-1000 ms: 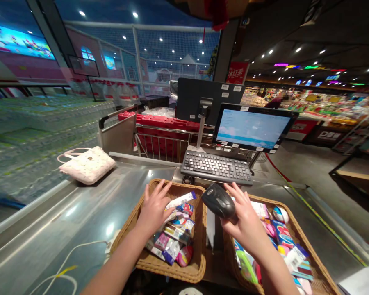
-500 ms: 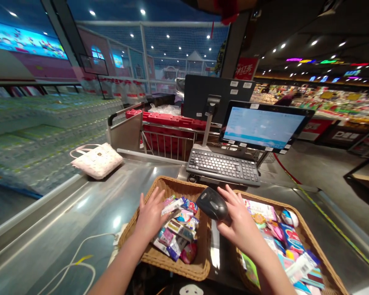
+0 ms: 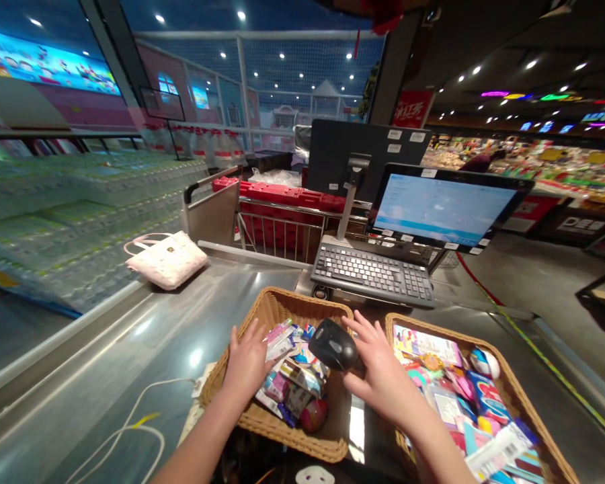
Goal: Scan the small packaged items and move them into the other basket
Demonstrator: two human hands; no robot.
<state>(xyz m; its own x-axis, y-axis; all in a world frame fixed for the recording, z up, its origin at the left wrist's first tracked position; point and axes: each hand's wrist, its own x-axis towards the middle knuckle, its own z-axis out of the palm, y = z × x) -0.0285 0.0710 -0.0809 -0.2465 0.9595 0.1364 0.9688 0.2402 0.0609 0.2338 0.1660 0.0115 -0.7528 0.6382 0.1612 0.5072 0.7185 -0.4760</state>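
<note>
your right hand (image 3: 380, 380) has carried the scanner (image 3: 334, 344) toward nine o'clock, over the left basket (image 3: 302, 300), fingers loosely gripping it. your left hand (image 3: 247, 363) stays spread flat on the packets (image 3: 297, 386).

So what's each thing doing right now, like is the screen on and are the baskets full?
screen: on, lit blue.
left basket: partly filled with packets.
right basket: heaped with packets.
scanner: held in the right hand.
left hand: open, flat on the packets.
handbag: lying on the counter.
</note>
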